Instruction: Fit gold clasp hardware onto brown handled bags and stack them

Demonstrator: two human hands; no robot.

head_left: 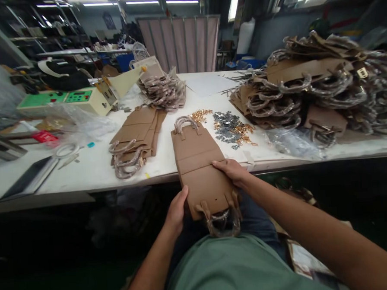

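Between my hands lies a brown bag panel (202, 157), long and flat, with plastic-wrapped handles at its far and near ends. It seems to be a stack of such panels, partly over the table's front edge and partly over my lap. My left hand (178, 208) grips the left edge, thumb on top and fingers hidden underneath. My right hand (232, 171) holds the right edge the same way. Beyond the panel are small gold metal pieces (201, 115) and a heap of grey metal pieces (226, 127).
On the white table (162, 166), more brown panels (137, 130) lie left of the held ones. A large pile of wrapped-handle panels (307, 82) rises on the right. At left stand a green-topped machine (64, 102), a dark flat case (29, 177) and a tape ring (67, 150).
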